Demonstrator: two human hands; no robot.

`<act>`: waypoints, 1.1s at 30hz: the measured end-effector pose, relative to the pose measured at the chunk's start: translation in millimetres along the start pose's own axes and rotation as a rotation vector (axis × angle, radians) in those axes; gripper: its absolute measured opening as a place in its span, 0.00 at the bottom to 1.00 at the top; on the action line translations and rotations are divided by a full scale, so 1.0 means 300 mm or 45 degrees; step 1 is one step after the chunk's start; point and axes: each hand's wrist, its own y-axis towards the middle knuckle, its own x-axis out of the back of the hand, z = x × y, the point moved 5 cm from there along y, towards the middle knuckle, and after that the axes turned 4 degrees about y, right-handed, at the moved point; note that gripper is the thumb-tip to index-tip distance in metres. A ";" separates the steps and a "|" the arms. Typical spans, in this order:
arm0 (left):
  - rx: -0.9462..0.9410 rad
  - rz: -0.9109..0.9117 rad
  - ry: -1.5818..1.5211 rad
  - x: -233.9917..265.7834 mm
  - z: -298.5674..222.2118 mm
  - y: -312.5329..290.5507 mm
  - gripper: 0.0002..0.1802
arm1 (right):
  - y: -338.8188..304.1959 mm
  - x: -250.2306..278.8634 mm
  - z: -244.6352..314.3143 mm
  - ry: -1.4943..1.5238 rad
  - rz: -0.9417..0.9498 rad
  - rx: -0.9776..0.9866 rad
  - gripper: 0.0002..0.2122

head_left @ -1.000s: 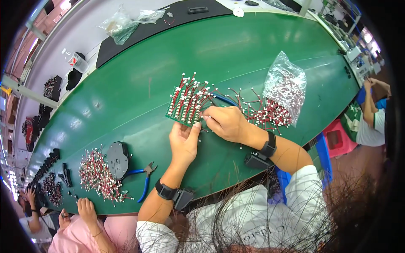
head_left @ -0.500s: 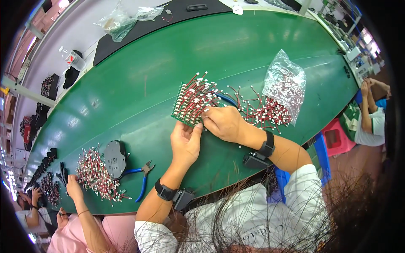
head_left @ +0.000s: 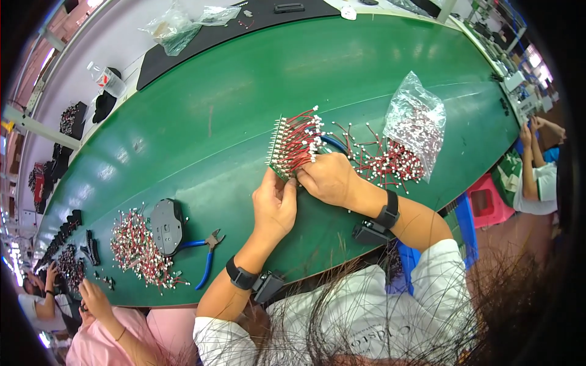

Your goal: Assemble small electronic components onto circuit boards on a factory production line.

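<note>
My left hand (head_left: 274, 204) grips the lower edge of a green circuit board (head_left: 279, 172), thumb on one side and fingers behind. Rows of red wires with white connectors (head_left: 303, 137) stick out from the board's right face, and short pins show along its left face. Against the board's lower right corner, my right hand (head_left: 329, 178) is closed in a pinch; what lies between its fingertips is hidden. Just behind that hand, a blue curved handle (head_left: 334, 143) lies on the table beside loose red wires with white connectors (head_left: 390, 161).
A clear plastic bag (head_left: 416, 113) of wires lies at the right on the green table (head_left: 244, 91). To the left are blue-handled cutters (head_left: 210, 250), a dark grey case (head_left: 166, 227) and a wire pile (head_left: 137, 250). A co-worker's hand (head_left: 94, 299) is at far left.
The board has turned more edge-on, its pin side now showing, and moved slightly right with my left hand. My right hand stays near its lower corner. The co-worker's hand has moved down and left.
</note>
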 end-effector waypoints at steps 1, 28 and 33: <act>0.000 -0.001 0.000 0.003 0.000 0.001 0.20 | 0.000 -0.001 -0.002 0.000 0.000 0.000 0.04; 0.169 -0.018 -0.174 0.009 0.038 0.002 0.19 | -0.001 0.010 -0.025 0.089 -0.027 -0.073 0.04; 0.155 0.027 -0.135 0.007 0.033 0.007 0.19 | -0.004 -0.002 -0.044 0.097 -0.032 -0.071 0.04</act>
